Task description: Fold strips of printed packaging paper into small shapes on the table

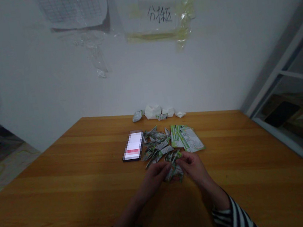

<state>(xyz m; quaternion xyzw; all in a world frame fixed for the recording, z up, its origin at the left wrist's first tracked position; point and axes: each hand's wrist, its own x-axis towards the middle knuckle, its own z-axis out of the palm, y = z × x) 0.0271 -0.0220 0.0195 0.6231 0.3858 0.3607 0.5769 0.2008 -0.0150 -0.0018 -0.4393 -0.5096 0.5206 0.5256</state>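
Observation:
Both hands meet over a crumpled green-and-white packet [173, 172] near the middle of the table. My left hand [157, 173] pinches its left side between thumb and fingers. On the other side, my right hand [193, 164] is closed on the packet's upper right edge. Just beyond lies a loose pile of similar small packets [157, 144], creased and overlapping. To the right of the pile, a larger flat green-and-white pouch [187, 138] rests on the table. The print on the packets is too small to read.
A phone [133, 146] with a lit, blurred screen lies left of the pile. Crumpled white tissues [153, 112] and a balled wrapper [137, 115] sit at the wooden table's [65, 182] back edge, against the wall. A glass-paned frame [283, 72] stands at the right.

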